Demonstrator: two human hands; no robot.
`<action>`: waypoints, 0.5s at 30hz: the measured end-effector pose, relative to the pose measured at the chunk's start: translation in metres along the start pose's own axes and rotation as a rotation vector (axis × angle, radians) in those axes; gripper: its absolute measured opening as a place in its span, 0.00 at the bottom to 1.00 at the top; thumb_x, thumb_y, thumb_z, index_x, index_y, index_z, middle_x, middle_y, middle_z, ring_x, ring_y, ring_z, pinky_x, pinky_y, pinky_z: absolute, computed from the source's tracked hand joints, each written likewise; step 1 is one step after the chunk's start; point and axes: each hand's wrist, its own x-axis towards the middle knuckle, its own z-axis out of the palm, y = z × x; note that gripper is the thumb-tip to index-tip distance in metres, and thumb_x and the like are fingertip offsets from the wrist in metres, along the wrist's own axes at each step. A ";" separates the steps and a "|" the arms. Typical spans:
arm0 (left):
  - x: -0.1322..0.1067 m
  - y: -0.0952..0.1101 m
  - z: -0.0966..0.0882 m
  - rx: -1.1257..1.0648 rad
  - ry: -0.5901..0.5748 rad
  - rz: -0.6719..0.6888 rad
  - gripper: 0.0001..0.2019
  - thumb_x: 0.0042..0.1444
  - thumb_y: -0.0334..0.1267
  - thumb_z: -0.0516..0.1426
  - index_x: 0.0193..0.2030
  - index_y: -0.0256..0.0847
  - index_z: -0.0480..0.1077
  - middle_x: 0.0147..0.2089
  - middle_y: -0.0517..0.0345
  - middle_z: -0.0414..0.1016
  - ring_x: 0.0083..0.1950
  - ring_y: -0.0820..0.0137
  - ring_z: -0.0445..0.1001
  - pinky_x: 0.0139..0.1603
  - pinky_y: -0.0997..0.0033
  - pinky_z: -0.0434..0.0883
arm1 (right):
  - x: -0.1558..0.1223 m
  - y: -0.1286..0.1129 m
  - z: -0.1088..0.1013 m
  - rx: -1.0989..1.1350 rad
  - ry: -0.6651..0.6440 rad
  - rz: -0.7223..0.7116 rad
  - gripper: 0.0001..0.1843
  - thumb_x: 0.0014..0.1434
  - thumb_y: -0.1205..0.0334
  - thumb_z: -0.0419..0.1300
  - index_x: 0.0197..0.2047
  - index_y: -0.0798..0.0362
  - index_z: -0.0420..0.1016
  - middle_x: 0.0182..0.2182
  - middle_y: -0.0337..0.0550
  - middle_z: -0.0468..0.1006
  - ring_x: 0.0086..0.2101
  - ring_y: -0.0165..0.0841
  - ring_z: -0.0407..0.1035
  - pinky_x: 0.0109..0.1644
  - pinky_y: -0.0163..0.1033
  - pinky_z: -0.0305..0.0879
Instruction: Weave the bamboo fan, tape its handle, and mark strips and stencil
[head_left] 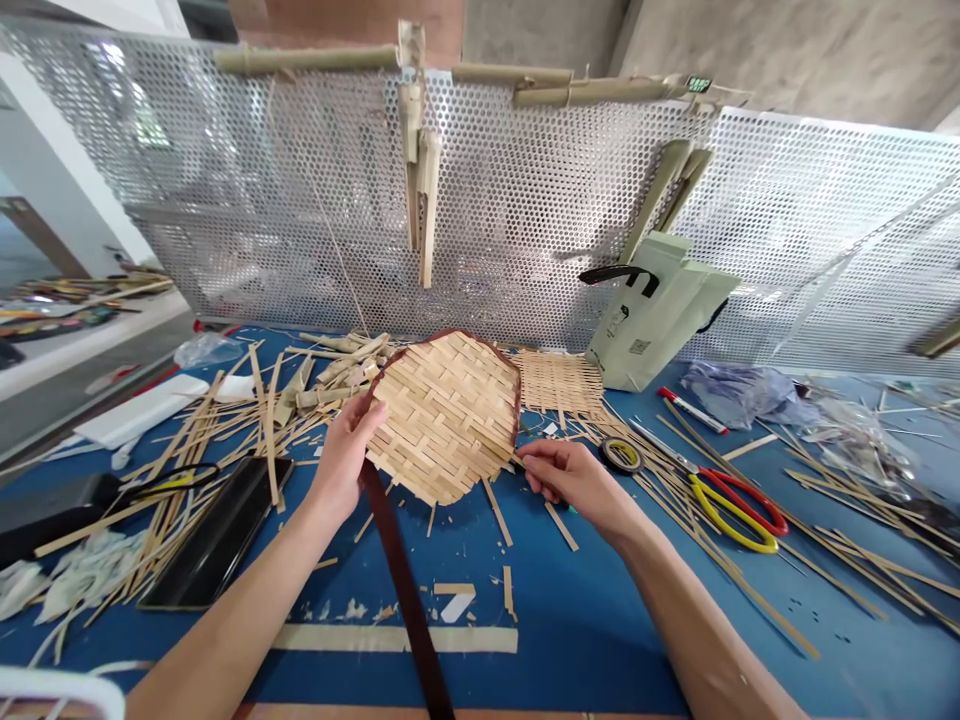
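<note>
A woven bamboo disc (pixel 442 415) sits at the middle of the blue counter (pixel 480 640). The left hand (pixel 345 460) is closed on its lower left edge, beside a dark strip (pixel 405 600). The right hand (pixel 570 480) is nearly pinched at the lower right edge, grip unclear. The disc looks light, stiff and slightly springy; the firm brown rim (pixel 517 395) seems the safest hold.

The bamboo mat (pixel 442 418) has a tan twill weave and dark brown rim (pixel 450 333), on a blue table (pixel 570 640).
</note>
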 end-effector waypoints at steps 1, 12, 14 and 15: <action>-0.001 0.001 0.001 -0.022 0.012 -0.009 0.32 0.54 0.57 0.73 0.61 0.44 0.79 0.57 0.49 0.86 0.61 0.49 0.83 0.56 0.60 0.80 | 0.001 0.002 0.003 0.016 0.010 -0.003 0.22 0.61 0.41 0.68 0.42 0.54 0.81 0.24 0.35 0.76 0.22 0.27 0.63 0.27 0.36 0.56; -0.017 -0.009 0.013 -0.055 -0.132 -0.148 0.39 0.51 0.56 0.75 0.67 0.44 0.76 0.64 0.44 0.83 0.67 0.44 0.80 0.67 0.51 0.78 | 0.004 0.011 0.045 0.143 0.143 -0.047 0.28 0.60 0.32 0.68 0.39 0.51 0.77 0.24 0.34 0.73 0.24 0.28 0.61 0.28 0.37 0.57; -0.019 -0.010 0.013 -0.026 -0.144 -0.155 0.38 0.52 0.55 0.75 0.68 0.46 0.76 0.68 0.46 0.81 0.71 0.45 0.76 0.72 0.50 0.74 | 0.003 0.012 0.049 0.148 0.144 -0.052 0.28 0.60 0.31 0.68 0.39 0.51 0.76 0.24 0.35 0.73 0.24 0.29 0.61 0.28 0.37 0.57; -0.020 -0.010 0.013 -0.013 -0.144 -0.162 0.38 0.52 0.54 0.76 0.68 0.48 0.76 0.69 0.47 0.80 0.72 0.45 0.75 0.73 0.49 0.72 | 0.003 0.012 0.051 0.151 0.143 -0.057 0.28 0.60 0.31 0.67 0.39 0.51 0.76 0.25 0.35 0.73 0.24 0.29 0.61 0.28 0.37 0.58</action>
